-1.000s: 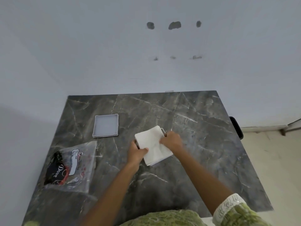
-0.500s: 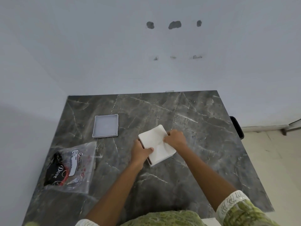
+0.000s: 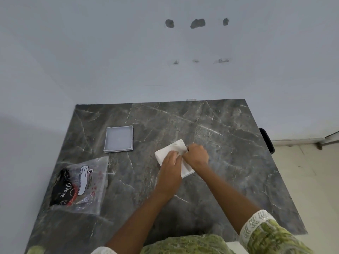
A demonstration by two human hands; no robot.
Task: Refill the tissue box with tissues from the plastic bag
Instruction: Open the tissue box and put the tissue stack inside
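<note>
A white stack of tissues [image 3: 166,153] lies in the middle of the dark marble table [image 3: 229,162], covering the tissue box beneath it; only a dark sliver of the box shows by my right thumb. My left hand [image 3: 170,167] lies flat on top of the stack, fingers pressing down. At the stack's far right corner my right hand [image 3: 197,154] pinches the tissues. The clear plastic bag [image 3: 80,184] with a black and red label lies flat at the table's left, apart from both hands.
A square grey lid [image 3: 118,139] lies upside down on the table, left of the tissues and behind the bag. A white wall stands behind the table. A black object [image 3: 266,140] sticks out past the table's right edge, above a pale floor.
My left hand has moved from the stack's left edge onto its top. My right hand has stayed at the far right corner. The tissues sit lower and flatter than a second ago.
</note>
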